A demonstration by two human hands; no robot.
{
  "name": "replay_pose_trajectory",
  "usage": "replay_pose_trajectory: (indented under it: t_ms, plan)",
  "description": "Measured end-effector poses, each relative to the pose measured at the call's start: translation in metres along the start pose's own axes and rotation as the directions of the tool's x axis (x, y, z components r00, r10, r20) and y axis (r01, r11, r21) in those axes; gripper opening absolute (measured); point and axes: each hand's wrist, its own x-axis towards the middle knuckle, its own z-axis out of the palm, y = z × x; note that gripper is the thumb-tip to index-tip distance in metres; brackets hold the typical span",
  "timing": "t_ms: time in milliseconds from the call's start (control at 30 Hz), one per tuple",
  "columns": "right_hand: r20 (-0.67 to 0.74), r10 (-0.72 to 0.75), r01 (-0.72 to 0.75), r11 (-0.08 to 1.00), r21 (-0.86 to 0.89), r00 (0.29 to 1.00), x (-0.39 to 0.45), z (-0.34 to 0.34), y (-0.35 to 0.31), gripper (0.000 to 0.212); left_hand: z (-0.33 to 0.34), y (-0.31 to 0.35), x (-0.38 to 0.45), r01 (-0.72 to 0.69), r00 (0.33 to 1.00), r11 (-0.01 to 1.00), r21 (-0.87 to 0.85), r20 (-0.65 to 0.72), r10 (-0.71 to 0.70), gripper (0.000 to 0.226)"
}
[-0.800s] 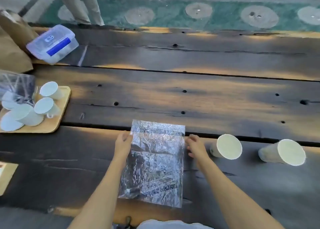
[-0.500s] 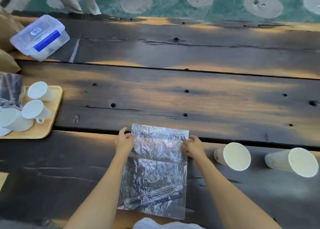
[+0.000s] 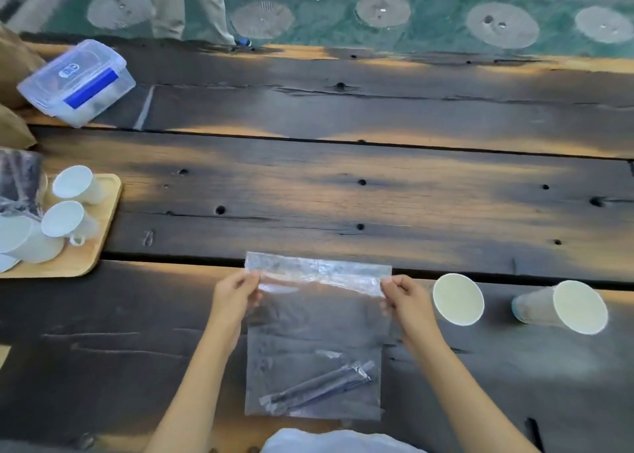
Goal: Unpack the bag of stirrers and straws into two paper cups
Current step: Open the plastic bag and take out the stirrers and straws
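A clear plastic bag hangs stretched flat in front of me over the near plank of the dark wooden table. Dark stirrers and straws lie bunched low inside it. My left hand pinches the bag's upper left corner, and my right hand pinches the upper right corner. Two white paper cups stand to the right of the bag: the nearer cup just beside my right hand, the farther cup beyond it.
A wooden tray at the left edge carries several white cups and another plastic bag. A clear lidded box with a blue label sits at the far left. A person's legs stand beyond the table.
Both hands have shifted to the bag's top corners and lifted it, pulling it taut. The stirrers and straws have settled at the bottom of the bag.
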Motion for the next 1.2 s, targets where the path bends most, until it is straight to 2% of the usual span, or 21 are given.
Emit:
replay_pose_trajectory:
  t_ms: [133,233,267,333,400,500,533,600,700,800,967,1067,1200]
  plan:
    - [0.005,0.013,-0.014,0.996,0.086,1.0,-0.044,-0.026,0.0,0.025,-0.011,0.001,-0.049,-0.065,0.994,0.994,-0.088,0.079,0.072,0.034]
    - [-0.02,0.019,-0.017,0.994,0.106,1.0,-0.08,-0.041,-0.005,0.02,-0.013,0.006,-0.086,-0.134,0.977,0.98,-0.144,0.148,0.156,0.033]
    - [-0.053,-0.007,0.011,0.997,0.073,0.999,-0.091,-0.045,-0.008,0.017,-0.012,0.008,-0.096,-0.143,0.97,0.977,-0.157,0.173,0.17,0.033]
    - [-0.158,-0.158,0.143,0.985,-0.099,0.975,-0.113,-0.049,-0.015,0.012,-0.008,0.014,-0.117,-0.168,0.955,0.972,-0.164,0.215,0.202,0.034]
    - [-0.21,-0.406,0.314,0.876,-0.366,0.889,-0.127,-0.052,-0.023,0.03,-0.002,0.021,-0.134,-0.205,0.939,0.968,-0.145,0.25,0.237,0.031]
    - [-0.029,-0.758,0.576,0.518,-0.633,0.651,-0.14,-0.048,-0.043,0.025,0.011,0.035,-0.155,-0.292,0.908,0.953,-0.078,0.29,0.302,0.024]
    - [0.063,-0.812,0.637,0.405,-0.655,0.581,-0.144,-0.043,-0.051,0.022,0.016,0.041,-0.163,-0.33,0.892,0.943,-0.051,0.311,0.329,0.023]
    - [0.252,-0.817,0.766,0.313,-0.562,0.519,-0.15,-0.031,-0.07,0.019,0.024,0.053,-0.174,-0.395,0.856,0.918,-0.032,0.35,0.38,0.019]
    - [0.47,-0.747,0.861,0.272,-0.429,0.47,-0.155,-0.015,-0.08,0.014,0.032,0.064,-0.184,-0.448,0.812,0.889,-0.097,0.371,0.45,0.011]
    - [0.52,-0.716,0.88,0.308,-0.362,0.465,-0.156,-0.007,-0.079,0.016,0.034,0.069,-0.191,-0.53,0.753,0.842,-0.099,0.403,0.521,0.018]
    - [0.531,-0.698,0.875,0.351,-0.332,0.481,-0.161,-0.006,-0.076,0.021,0.032,0.072,-0.2,-0.57,0.71,0.82,-0.05,0.471,0.523,0.025]
    - [0.493,-0.727,0.876,0.356,-0.326,0.479,-0.163,-0.007,-0.073,0.016,0.029,0.068,-0.201,-0.595,0.686,0.804,-0.025,0.505,0.523,0.024]
    - [0.412,-0.763,0.866,0.411,-0.284,0.498,-0.165,-0.007,-0.071,0.011,0.029,0.066,-0.202,-0.59,0.708,0.808,0.007,0.486,0.513,0.02]
